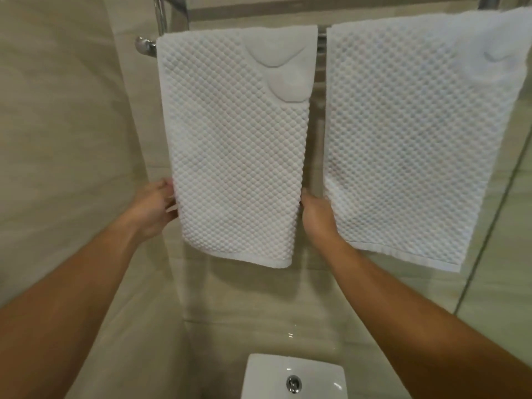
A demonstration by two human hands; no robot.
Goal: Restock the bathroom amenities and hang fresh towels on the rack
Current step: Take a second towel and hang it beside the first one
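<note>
Head view: left towel and right towel both hang over the rack. Your left hand pinches the left towel's lower edge. Your right hand is at its opposite edge, fingers hidden, grip unclear. Hanging looks nearly done, only straightening left. No amenities in view.

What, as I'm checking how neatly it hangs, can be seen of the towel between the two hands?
The towel is white, with a raised, bumpy waffle-like weave, two smooth rounded patches near its upper right and a flat hemmed bottom. It hangs flat, draped over a chrome rail, and its hem sits lower at the right. The left hand holds its left edge and the right hand its right edge, both low down. A second towel hangs beside it, apart.
</note>
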